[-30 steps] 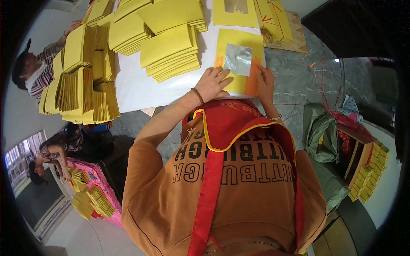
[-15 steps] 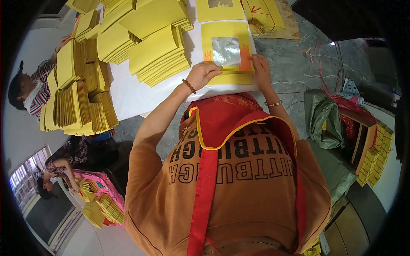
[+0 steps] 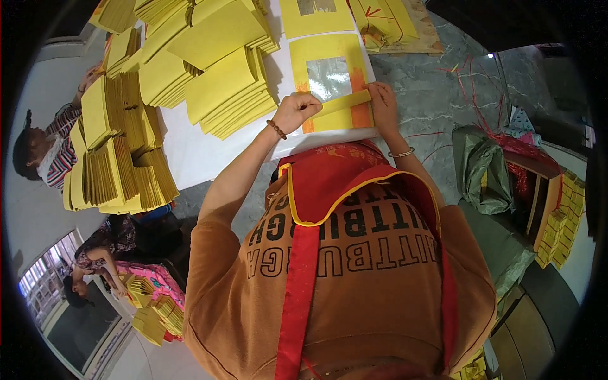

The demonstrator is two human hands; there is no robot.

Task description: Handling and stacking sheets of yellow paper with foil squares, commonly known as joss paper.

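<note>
A yellow paper sheet (image 3: 349,47) with a silver foil square (image 3: 328,79) and orange patches at its sides lies near the table's front edge. Across it, just nearer than the foil's middle, runs a narrow yellow paper strip (image 3: 344,102), slightly slanted. My left hand (image 3: 299,112) pinches the strip's left end. At its right end is my right hand (image 3: 382,104), fingers closed on it. Whether the strip is a folded edge of a sheet or a separate piece, I cannot tell. Beyond lies another yellow sheet (image 3: 316,24) with foil.
Stacks of folded yellow paper (image 3: 231,92) cover the table's left part, with more piled at the left corner (image 3: 104,171). Two people sit at the left. A tied yellow bundle (image 3: 383,24) rests at the far right; a green sack (image 3: 482,171) stands right of me.
The yellow strip has been raised off the near end and brought farther over the sheet, showing an orange patch below it. Both hands keep hold at its ends.
</note>
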